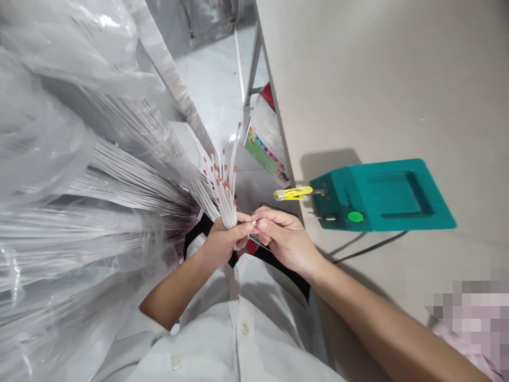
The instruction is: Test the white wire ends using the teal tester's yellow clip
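My left hand [225,240] is closed round a bundle of thin white sticks with red tips [221,183], which fan upward from the fist. My right hand [283,236] sits right beside it, its fingertips pinched on one thin stick at the base of the bundle. Both hands hover in front of my white shirt, just left of the table's edge. A green box-shaped machine [382,195] with a round green button [355,216] stands on the table to the right, a yellow clip-like piece [293,193] sticking out of its left side.
Large clear plastic bags holding many more white sticks [79,175] fill the left side. A beige table [397,79] spans the right, with a black cable [369,248] from the machine. A colourful printed bag [265,139] hangs by the table's metal leg. A blurred patch lies at lower right.
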Available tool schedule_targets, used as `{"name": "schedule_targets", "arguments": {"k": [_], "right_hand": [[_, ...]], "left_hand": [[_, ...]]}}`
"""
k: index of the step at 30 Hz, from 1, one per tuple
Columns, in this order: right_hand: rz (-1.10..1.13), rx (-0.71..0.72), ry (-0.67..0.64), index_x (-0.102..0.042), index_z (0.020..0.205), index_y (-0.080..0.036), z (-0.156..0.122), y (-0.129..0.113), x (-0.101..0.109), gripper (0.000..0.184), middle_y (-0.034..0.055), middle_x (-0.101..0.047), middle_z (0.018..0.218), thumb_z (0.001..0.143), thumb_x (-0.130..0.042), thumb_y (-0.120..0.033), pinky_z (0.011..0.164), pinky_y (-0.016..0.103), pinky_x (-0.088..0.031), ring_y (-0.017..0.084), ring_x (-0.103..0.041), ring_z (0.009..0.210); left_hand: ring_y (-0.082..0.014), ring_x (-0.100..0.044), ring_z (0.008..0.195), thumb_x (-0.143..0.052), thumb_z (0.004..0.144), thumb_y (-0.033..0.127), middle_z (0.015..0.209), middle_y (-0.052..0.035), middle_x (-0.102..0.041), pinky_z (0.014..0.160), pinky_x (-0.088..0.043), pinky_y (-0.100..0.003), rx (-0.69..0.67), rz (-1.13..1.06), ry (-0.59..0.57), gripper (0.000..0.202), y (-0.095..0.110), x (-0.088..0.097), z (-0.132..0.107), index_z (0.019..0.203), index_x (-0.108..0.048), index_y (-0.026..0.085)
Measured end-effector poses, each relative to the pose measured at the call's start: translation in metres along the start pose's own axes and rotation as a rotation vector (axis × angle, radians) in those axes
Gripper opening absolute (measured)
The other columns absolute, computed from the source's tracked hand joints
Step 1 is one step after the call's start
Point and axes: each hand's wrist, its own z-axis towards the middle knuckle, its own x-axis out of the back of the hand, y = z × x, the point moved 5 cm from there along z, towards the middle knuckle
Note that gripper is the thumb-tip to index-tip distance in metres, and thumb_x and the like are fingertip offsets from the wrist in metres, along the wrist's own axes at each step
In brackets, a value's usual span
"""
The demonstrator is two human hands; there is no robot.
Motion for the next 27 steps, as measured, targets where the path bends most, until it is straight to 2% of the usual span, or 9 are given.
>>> {"name": "schedule_targets", "arguments": {"k": [5, 8, 11, 16, 20, 21, 23, 25, 27], "right_hand": [[-0.116, 0.097, 0.076, -0.069, 0.074, -0.023, 0.000, -0.005, 0.003, 0.018, -0.0015, -0.058, 0.068, 0.071, -0.070, -0.040, 0.048, 0.026, -0.044, 0.008, -0.047, 0.050], [-0.355, 0.254, 0.155, -0.070, 0.073, -0.023, -0.004, -0.017, 0.006, 0.011, 0.0012, -0.061, 0.073, 0.077, -0.065, -0.032, 0.061, 0.028, -0.049, 0.012, -0.057, 0.065], [-0.663, 0.446, 0.180, -0.069, 0.077, -0.022, -0.009, -0.029, 0.005, 0.010, 0.0024, -0.061, 0.072, 0.081, -0.060, -0.023, 0.062, 0.027, -0.049, 0.013, -0.058, 0.067], [-1.174, 0.763, 0.059, -0.068, 0.084, -0.022, -0.015, -0.037, 0.000, 0.014, 0.0064, -0.064, 0.080, 0.081, -0.054, -0.018, 0.062, 0.029, -0.046, 0.016, -0.059, 0.071], [-1.487, 0.843, -0.128, -0.067, 0.081, -0.019, -0.016, -0.029, -0.005, 0.018, 0.0074, -0.066, 0.082, 0.080, -0.050, -0.014, 0.064, 0.031, -0.045, 0.017, -0.059, 0.069], [-1.523, 0.825, -0.157, -0.067, 0.080, -0.019, -0.016, -0.027, -0.006, 0.018, 0.0073, -0.066, 0.081, 0.080, -0.050, -0.014, 0.062, 0.031, -0.045, 0.017, -0.058, 0.067], [-1.473, 0.757, -0.082, -0.066, 0.082, -0.019, -0.014, -0.030, -0.002, 0.018, 0.0072, -0.066, 0.082, 0.081, -0.049, -0.014, 0.059, 0.030, -0.045, 0.017, -0.059, 0.067], [-1.278, 0.692, 0.070, -0.065, 0.088, -0.020, -0.013, -0.038, 0.005, 0.019, 0.0068, -0.065, 0.084, 0.084, -0.047, -0.015, 0.064, 0.029, -0.048, 0.017, -0.060, 0.074], [-1.073, 0.637, 0.120, -0.064, 0.094, -0.020, -0.012, -0.041, 0.008, 0.017, 0.0067, -0.065, 0.087, 0.086, -0.049, -0.018, 0.068, 0.029, -0.050, 0.017, -0.061, 0.079]], "left_hand": [[-0.0047, -0.038, 0.040, -0.071, 0.064, 0.042, 0.056, 0.0000, -0.060, 0.038, -0.029, -0.020, -0.017, -0.008, 0.059, 0.027, -0.002, -0.002, 0.001, 0.070, -0.067, 0.016], [-0.0046, -0.039, 0.040, -0.070, 0.067, 0.040, 0.058, -0.0004, -0.061, 0.038, -0.029, -0.020, -0.063, 0.079, 0.111, 0.025, -0.001, 0.000, 0.000, 0.071, -0.068, 0.016], [-0.0047, -0.040, 0.040, -0.067, 0.071, 0.038, 0.059, -0.0008, -0.063, 0.038, -0.030, -0.020, -0.093, 0.165, 0.120, 0.023, 0.000, 0.002, -0.003, 0.074, -0.070, 0.015], [-0.0046, -0.041, 0.039, -0.066, 0.073, 0.036, 0.057, -0.0008, -0.063, 0.038, -0.031, -0.020, -0.132, 0.280, 0.161, 0.022, 0.002, 0.003, -0.007, 0.071, -0.069, 0.014], [-0.0039, -0.040, 0.037, -0.065, 0.073, 0.035, 0.056, 0.0003, -0.062, 0.037, -0.031, -0.020, -0.167, 0.212, 0.220, 0.021, 0.005, 0.005, -0.006, 0.071, -0.068, 0.014], [-0.0037, -0.040, 0.037, -0.065, 0.073, 0.035, 0.057, 0.0004, -0.063, 0.037, -0.031, -0.020, -0.176, 0.199, 0.236, 0.021, 0.007, 0.006, -0.006, 0.071, -0.068, 0.015], [-0.0035, -0.040, 0.037, -0.066, 0.072, 0.036, 0.058, 0.0004, -0.064, 0.036, -0.031, -0.019, -0.181, 0.194, 0.255, 0.021, 0.009, 0.007, -0.004, 0.072, -0.068, 0.015], [-0.0032, -0.040, 0.036, -0.066, 0.072, 0.037, 0.059, 0.0000, -0.064, 0.036, -0.031, -0.019, -0.168, 0.193, 0.251, 0.022, 0.008, 0.008, -0.004, 0.074, -0.068, 0.014], [-0.0032, -0.040, 0.036, -0.066, 0.072, 0.038, 0.060, -0.0002, -0.064, 0.035, -0.031, -0.018, -0.161, 0.190, 0.229, 0.024, 0.006, 0.008, -0.004, 0.076, -0.067, 0.014]]}}
